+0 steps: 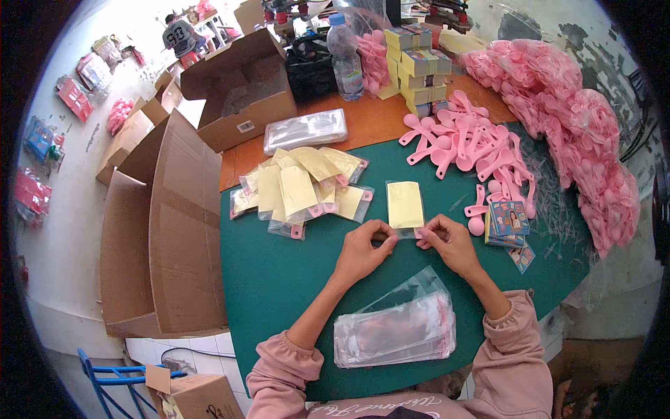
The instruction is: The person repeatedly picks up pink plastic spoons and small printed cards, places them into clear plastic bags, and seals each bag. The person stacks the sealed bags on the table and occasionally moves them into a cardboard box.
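A clear plastic bag with a pale yellow card inside lies on the green mat in front of me. A bit of pink shows at its lower right corner. My left hand pinches the bag's near edge at the left, fingers curled. My right hand pinches the same edge at the right, over the pink bit. Nearer to me, between my forearms, rests a stack of clear plastic bags. Beyond my left hand is a loose pile of filled bags with yellow cards.
Pink measuring spoons are heaped at the right, beside a small stack of printed cards. Bagged pink spoons, bundled card stacks, a plastic bottle and a clear packet stand behind. Cardboard boxes flank the left edge.
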Demonstrator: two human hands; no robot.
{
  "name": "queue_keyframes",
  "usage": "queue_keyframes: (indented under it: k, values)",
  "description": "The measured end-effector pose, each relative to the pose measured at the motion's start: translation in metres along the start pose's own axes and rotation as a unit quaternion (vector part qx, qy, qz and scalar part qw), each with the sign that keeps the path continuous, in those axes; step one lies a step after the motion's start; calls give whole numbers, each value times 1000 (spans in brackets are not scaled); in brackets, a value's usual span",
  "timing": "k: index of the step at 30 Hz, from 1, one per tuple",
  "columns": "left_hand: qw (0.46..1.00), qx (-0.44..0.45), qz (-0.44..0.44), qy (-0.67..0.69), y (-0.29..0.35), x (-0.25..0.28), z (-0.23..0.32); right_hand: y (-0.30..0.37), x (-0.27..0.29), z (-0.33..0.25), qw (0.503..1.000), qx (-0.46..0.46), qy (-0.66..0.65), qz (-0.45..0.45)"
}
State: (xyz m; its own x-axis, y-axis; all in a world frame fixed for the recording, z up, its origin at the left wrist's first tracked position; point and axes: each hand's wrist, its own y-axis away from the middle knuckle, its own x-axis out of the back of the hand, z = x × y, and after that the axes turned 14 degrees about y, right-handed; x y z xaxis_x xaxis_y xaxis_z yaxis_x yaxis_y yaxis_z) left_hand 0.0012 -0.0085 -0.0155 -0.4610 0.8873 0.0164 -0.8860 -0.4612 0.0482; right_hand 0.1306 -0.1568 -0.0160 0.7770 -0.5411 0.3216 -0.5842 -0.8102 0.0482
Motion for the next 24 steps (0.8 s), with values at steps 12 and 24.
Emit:
queue_keyframes:
  k: [12, 24]
  values:
    - [994, 26, 42, 103, -2, 1, 0, -1, -8, -17, 996, -46, -29, 73]
    - [997, 40, 9, 64, -2, -3, 1, -1, -7, -9, 997, -27, -12, 68]
